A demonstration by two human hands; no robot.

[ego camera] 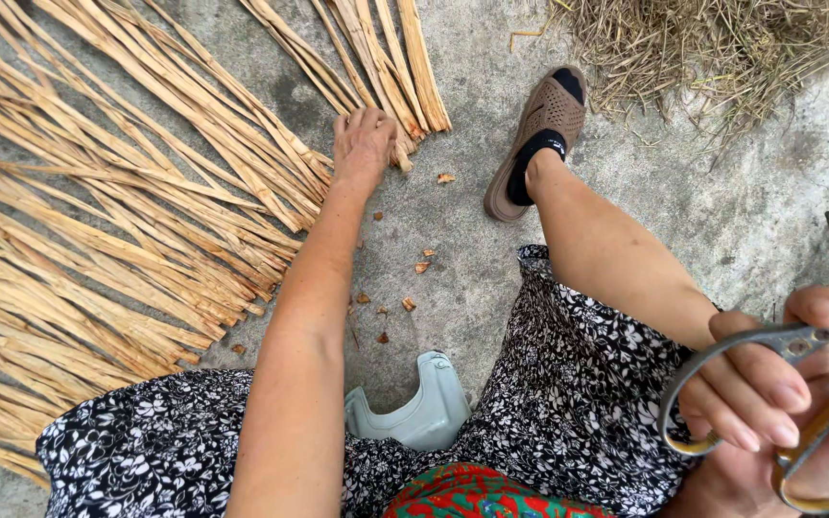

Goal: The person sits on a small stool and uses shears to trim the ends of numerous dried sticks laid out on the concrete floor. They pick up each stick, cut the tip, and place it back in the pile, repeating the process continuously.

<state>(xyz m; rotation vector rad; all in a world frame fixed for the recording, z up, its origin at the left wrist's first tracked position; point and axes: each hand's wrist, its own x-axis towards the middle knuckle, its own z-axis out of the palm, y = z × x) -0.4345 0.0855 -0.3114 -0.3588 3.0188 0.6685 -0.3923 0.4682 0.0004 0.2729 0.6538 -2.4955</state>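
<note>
My left hand (362,144) reaches forward and rests palm-down on the cut ends of dried tan reed strips (381,67) lying on the concrete floor, its fingers curled over them. At the lower right, close to the camera, my right hand (769,403) grips the looped handles of large metal shears (798,384); their blades are out of frame. A wide fan of the same dried strips (98,211) spreads across the left side, beside my left forearm.
My right leg stretches ahead, foot in a tan perforated sandal (537,134). A pale green plastic stool (414,403) shows between my knees under a black floral skirt. Loose straw (712,48) is piled at the top right. Small cut scraps (405,288) dot the concrete.
</note>
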